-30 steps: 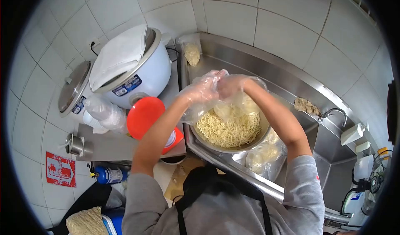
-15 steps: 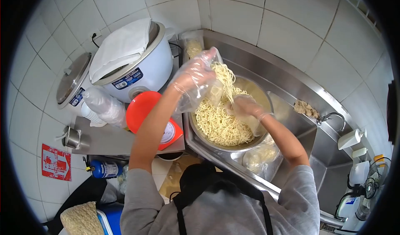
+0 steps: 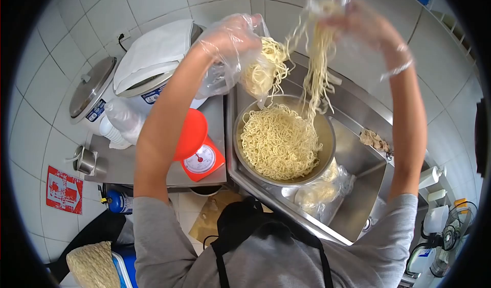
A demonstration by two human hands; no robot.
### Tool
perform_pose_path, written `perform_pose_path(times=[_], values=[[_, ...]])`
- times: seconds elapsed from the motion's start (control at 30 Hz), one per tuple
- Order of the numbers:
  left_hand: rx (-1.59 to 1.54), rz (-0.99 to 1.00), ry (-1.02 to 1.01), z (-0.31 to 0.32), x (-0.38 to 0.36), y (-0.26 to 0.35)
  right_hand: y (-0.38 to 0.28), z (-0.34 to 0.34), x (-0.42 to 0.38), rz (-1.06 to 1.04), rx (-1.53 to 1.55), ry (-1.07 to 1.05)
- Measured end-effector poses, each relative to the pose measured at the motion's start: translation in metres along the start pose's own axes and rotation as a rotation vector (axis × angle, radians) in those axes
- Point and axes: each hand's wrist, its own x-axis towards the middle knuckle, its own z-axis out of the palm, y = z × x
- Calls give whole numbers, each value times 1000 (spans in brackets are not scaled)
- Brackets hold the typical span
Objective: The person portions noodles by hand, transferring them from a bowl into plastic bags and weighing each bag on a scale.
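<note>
My left hand (image 3: 232, 38), in a clear plastic glove, is closed on a clear plastic bag (image 3: 255, 78) with noodles spilling from its mouth. My right hand (image 3: 353, 25), blurred and also gloved, is raised at the upper right and closed on a long bunch of noodles (image 3: 319, 68). Some strands stretch between the bunch and the bag. Below both hands, a large metal bowl (image 3: 328, 157) holds a heap of loose yellow noodles (image 3: 279, 142). The hanging strands reach down to the bowl's back right side.
Left of the bowl is a red scale (image 3: 199, 160) with a red dish (image 3: 192, 134). Rice cookers (image 3: 92, 91) and plastic-wrapped cups (image 3: 123, 117) stand farther left. Bagged noodles (image 3: 317, 193) lie in the metal sink (image 3: 358, 196). A brown cloth (image 3: 374, 140) rests on its back edge.
My right hand has risen from the bowl to the upper right, lifting a bunch of noodles. My left hand has moved up and slightly left with the bag.
</note>
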Motion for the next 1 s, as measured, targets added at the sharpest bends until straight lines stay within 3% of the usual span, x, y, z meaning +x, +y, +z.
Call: perform_pose_path(times=[0.03,0.13,0.33,0.4,0.43,0.5,0.53,0.57,0.6,0.63,0.67,0.7,0.73,0.77,0.83,0.87,0.93,0.97,1.0], values=[[2,1,2,-2,3,-2,-48,-15,6,205,-121,23],[-144,-87,-79,-11,10,-7,-88,-52,15,-63,-11,65],[-371,53,-12,-18,-4,12,-132,-44,-2,-235,696,-117],[-770,38,2,-9,-16,21,-122,-19,-4,-173,1010,-206],[-774,39,-2,-2,-14,18,-98,5,-3,-168,1008,-204],[-992,-48,36,25,-6,-7,-16,92,4,-282,1137,300],[-1161,-2,-74,41,0,-30,-12,117,-1,53,887,277],[-1146,91,-187,50,-4,-25,1,156,-6,92,737,324],[-1063,122,-135,68,-14,-23,-8,176,-22,-198,463,433],[-837,137,-206,84,-14,-35,16,202,-26,-209,159,339],[-546,409,-120,115,-7,-63,19,204,-36,-55,-213,-64],[-338,361,-128,132,-19,-65,27,206,-35,-45,-207,-321],[-254,124,-206,138,-37,-41,34,211,-40,-22,-187,-580],[-152,226,-137,163,-41,-52,35,208,-43,-9,-180,-571],[-12,111,-88,167,-46,-46,27,190,-36,138,-362,-824],[-8,114,-91,167,-43,-49,26,175,-41,141,-360,-819],[-333,21,-133,170,-43,-59,36,144,-63,94,229,-399],[-339,15,-126,173,-42,-62,49,156,-71,91,226,-409],[-316,15,-118,177,-42,-63,70,184,-83,-38,105,-202]])
